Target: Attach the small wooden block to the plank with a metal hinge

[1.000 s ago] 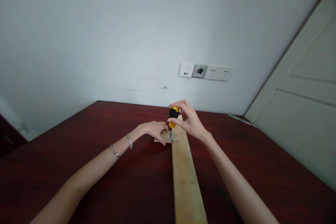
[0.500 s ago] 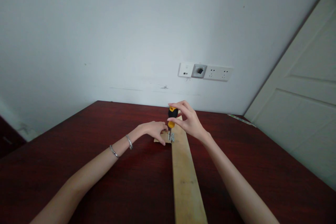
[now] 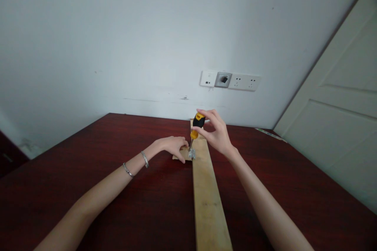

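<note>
My right hand (image 3: 218, 133) grips a short screwdriver (image 3: 199, 120) with a black and yellow handle between thumb and fingers. Its shaft slants down and left to a small metal hinge (image 3: 192, 154); whether the tip sits in a screw is too small to tell. That hinge spans the left edge of a long wooden board (image 3: 208, 200) and a small wooden piece (image 3: 185, 154) beside it. My left hand (image 3: 174, 147) holds the small piece from the left, thumb on the near side and fingers on the far side, partly covering it.
A dark red tabletop (image 3: 132, 211) lies under the boards and reaches a pale wall (image 3: 147, 39). Sockets (image 3: 244, 82) are set in the wall. A thin pale strip (image 3: 271, 135) lies at the table's far right edge, near a white panelled door (image 3: 338, 117).
The screwdriver's handle has tilted to the right and risen slightly with my right hand, while its lower end stays near the hinge. My left hand holds its place.
</note>
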Motion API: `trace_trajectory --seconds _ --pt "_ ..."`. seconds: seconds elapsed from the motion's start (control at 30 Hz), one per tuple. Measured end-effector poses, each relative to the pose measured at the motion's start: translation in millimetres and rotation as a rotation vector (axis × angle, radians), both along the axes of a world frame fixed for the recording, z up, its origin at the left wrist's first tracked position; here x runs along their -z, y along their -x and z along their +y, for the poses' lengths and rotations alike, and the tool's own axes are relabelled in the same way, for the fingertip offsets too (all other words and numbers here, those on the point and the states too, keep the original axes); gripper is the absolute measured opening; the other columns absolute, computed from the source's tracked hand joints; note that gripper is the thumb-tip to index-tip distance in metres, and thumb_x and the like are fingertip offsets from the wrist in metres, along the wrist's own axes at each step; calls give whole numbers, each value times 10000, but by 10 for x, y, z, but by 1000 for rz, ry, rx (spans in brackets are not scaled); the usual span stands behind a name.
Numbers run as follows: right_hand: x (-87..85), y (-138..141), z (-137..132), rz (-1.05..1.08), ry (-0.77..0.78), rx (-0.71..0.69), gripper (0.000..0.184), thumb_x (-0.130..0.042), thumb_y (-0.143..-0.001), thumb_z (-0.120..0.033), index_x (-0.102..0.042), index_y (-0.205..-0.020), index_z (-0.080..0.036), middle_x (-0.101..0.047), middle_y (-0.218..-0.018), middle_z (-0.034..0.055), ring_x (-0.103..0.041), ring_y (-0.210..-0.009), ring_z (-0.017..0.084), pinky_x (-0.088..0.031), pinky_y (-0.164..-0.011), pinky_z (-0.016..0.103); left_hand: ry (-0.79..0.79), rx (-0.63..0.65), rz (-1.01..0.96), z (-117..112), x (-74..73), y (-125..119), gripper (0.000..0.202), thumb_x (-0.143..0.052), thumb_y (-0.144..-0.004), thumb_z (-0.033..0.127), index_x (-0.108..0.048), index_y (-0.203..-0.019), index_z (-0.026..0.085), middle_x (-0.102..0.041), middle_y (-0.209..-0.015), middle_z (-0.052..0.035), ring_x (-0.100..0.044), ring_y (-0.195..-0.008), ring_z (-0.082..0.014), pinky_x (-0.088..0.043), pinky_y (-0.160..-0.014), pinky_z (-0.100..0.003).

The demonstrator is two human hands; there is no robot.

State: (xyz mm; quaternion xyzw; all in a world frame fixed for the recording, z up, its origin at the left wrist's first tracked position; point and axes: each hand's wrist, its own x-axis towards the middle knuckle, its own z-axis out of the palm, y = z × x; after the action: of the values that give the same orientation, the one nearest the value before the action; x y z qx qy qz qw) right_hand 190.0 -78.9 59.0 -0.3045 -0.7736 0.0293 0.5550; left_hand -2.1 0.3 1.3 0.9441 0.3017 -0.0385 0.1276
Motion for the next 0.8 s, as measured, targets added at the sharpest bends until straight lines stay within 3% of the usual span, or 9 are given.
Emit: trace_trajectory --seconds 0.13,0.3,0.43,0.6,0.67,0.8 --pt "13 -62 89 271 70 88 571 -707 -754 -369 -528 -1286 -268 -585 -1115 65 -576 -907 176 -547 -736 308 8 -4 43 -10 -9 -6 763 -711 -602 621 -571 -1204 175 -581 -1138 -99 -587 -890 -240 -415 -706 -262" --pt "106 -244 312 548 199 153 428 -688 -706 -378 -654 -1073 -160 -667 -1004 70 -613 -873 186 -516 -788 321 21 19 71 5 2 -15 861 -691 -622 633 -502 -1304 141 -553 -1211 -140 -573 -1001 -274 -428 -818 -294" --pt "345 -412 545 707 470 192 346 -667 -665 -405 -687 -886 -139 -632 -717 5 -590 -652 146 -490 -614 261 52 14 74 -1 5 -10 950 -697 -622 624 -432 -1378 113 -492 -1319 -182 -519 -1138 -316 -400 -931 -332" --pt "726 -523 744 889 665 179 273 -712 -585 -401 -634 -641 -146 -550 -604 -27 -491 -548 93 -432 -480 208 102 12 25 51 55 19 1039 -711 -612 632 -360 -1422 85 -428 -1386 -210 -403 -1265 -341 -348 -1008 -350" --pt "832 -531 762 897 702 183 284 -720 -578 -404 -601 -587 -147 -520 -564 -31 -455 -512 83 -415 -448 207 142 18 -78 134 104 27 950 -682 -664 618 -395 -1401 92 -485 -1327 -197 -474 -1191 -302 -380 -972 -332" --pt "941 -511 746 915 785 175 302 -725 -574 -414 -588 -570 -145 -491 -513 -38 -421 -455 75 -382 -405 211 193 -58 -414 364 206 -9 516 -553 -830 445 -583 -1228 117 -619 -1120 -124 -587 -957 -199 -441 -832 -268"
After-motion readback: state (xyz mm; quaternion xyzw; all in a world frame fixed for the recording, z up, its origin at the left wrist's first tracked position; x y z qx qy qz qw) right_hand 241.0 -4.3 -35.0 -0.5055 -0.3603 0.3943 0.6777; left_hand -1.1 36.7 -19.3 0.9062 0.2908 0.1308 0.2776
